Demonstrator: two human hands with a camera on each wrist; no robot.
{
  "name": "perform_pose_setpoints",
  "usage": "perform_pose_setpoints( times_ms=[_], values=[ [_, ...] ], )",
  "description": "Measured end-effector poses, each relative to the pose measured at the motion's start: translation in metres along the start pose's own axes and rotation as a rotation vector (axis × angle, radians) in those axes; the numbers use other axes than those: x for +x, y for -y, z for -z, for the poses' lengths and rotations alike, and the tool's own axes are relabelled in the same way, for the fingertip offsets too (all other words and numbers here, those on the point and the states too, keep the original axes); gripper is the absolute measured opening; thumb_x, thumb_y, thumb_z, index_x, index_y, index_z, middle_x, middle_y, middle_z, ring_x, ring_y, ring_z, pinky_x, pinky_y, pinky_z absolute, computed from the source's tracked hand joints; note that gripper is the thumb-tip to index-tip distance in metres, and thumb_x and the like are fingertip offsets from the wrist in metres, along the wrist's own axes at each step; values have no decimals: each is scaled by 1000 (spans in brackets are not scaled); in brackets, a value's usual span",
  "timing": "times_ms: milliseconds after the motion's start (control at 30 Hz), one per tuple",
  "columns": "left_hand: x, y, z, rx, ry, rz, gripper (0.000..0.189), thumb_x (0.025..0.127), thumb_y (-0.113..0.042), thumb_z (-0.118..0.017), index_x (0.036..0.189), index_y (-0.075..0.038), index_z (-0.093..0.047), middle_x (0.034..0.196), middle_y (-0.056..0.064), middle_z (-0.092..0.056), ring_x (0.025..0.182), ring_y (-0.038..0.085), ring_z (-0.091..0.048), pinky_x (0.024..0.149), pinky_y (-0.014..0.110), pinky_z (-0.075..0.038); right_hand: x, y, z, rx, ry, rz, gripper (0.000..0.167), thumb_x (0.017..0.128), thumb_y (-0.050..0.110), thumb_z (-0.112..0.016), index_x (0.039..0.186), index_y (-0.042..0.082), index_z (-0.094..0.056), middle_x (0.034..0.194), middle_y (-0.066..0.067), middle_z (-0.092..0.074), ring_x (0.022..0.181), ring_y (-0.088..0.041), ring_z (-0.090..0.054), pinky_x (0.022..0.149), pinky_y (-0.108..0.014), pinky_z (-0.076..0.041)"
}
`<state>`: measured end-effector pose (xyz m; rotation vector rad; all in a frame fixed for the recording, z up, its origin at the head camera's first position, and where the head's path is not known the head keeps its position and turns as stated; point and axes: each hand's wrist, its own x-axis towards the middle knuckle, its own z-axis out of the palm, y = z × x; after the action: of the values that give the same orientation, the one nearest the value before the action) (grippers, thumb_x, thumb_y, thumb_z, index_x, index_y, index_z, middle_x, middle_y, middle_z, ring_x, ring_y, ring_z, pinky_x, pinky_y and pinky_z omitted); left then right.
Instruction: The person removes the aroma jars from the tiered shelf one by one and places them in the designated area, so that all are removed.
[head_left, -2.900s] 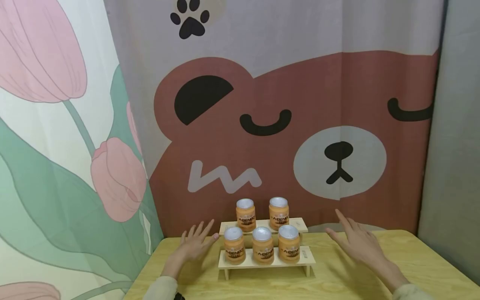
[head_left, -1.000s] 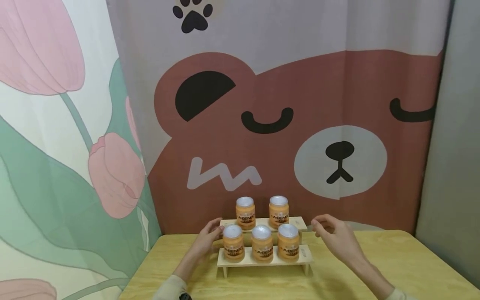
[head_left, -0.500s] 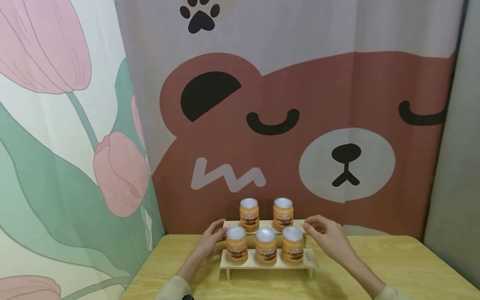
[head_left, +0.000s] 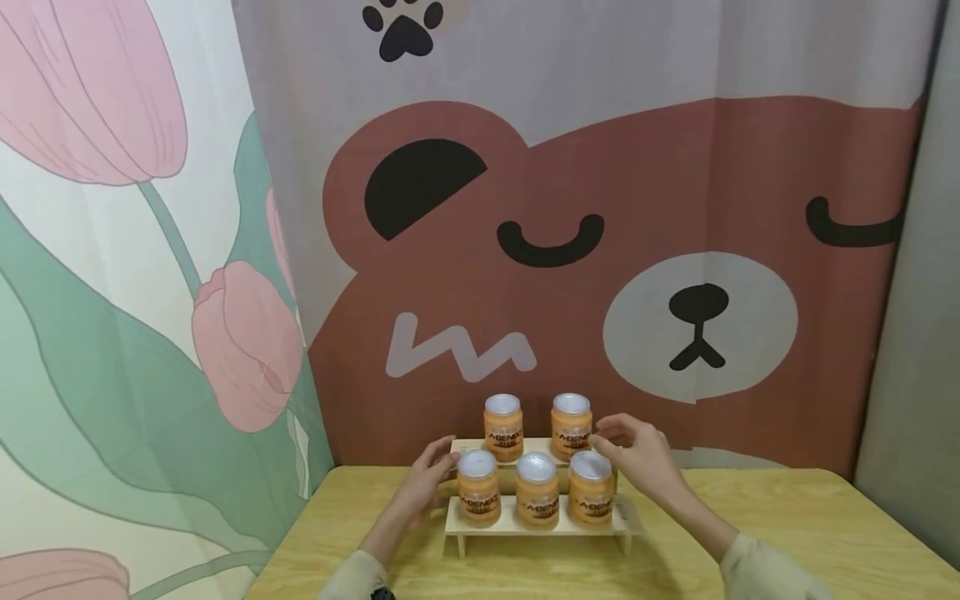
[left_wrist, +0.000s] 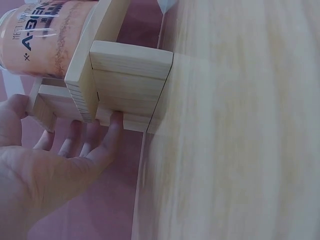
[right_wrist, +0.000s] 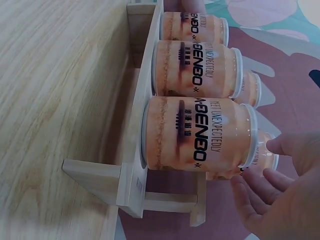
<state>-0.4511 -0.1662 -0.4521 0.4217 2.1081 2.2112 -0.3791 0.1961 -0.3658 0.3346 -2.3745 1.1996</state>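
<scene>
Orange cans with silver tops stand upright on two pale wooden stands. The taller back stand (head_left: 537, 450) bears a left can (head_left: 503, 429) and a right can (head_left: 572, 427); three front cans (head_left: 537, 493) line the lower front stand (head_left: 498, 521). My left hand (head_left: 422, 487) holds the back stand's left end, with the thumb at its shelf in the left wrist view and the fingers curled below. My right hand (head_left: 639, 454) is at the back right can, thumb and fingers spread about its top end in the right wrist view. Whether they touch the can is unclear.
Under the stands is a light wood table (head_left: 712, 533), with its back edge just behind them. A curtain with a printed bear (head_left: 570, 192) hangs behind, and a tulip-print curtain (head_left: 150, 333) hangs at the left.
My left hand has come in from the side to the back stand's left end. The right hand has moved left, past the stand's right end, to the back right can. The cans stay put.
</scene>
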Motion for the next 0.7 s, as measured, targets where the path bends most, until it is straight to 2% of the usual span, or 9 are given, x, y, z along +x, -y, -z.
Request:
perform_pose_setpoints(
  times_ms=[200, 333, 433, 700],
  values=[
    [1, -1, 0, -2, -1, -1, 68, 104, -36, -60, 159, -9, -29, 148, 24, -42, 131, 46, -46, 88, 63, -49, 10, -1, -6, 9, 38, -55, 54, 91, 37, -79, 125, -2, -65, 114, -15, -70, 103, -31, -67, 81, -45, -56],
    [1, -1, 0, -1, -1, 2, 68, 104, -37, -60, 159, -10, -30, 148, 22, -43, 131, 46, -45, 89, 65, -48, 17, -4, -11, -13, 75, -73, 74, 90, 44, -79, 138, -6, -56, 128, -26, -63, 114, -40, -62, 87, -51, -54],
    [2, -3, -1, 6, -5, 0, 68, 104, -37, -59, 159, -10, -29, 146, 21, -45, 130, 46, -46, 90, 66, -47, 23, -5, -13, -16, 102, -79, 84, 89, 48, -79, 145, -7, -48, 136, -28, -57, 122, -43, -57, 92, -55, -50],
    [0, -5, -3, 6, -13, 1, 67, 106, -36, -58, 159, -10, -29, 143, 19, -47, 129, 45, -47, 89, 68, -46, 39, -11, -21, 145, 181, -115, 88, 89, 43, -80, 152, -2, -38, 137, -22, -57, 121, -36, -57, 93, -51, -50]
  ],
)
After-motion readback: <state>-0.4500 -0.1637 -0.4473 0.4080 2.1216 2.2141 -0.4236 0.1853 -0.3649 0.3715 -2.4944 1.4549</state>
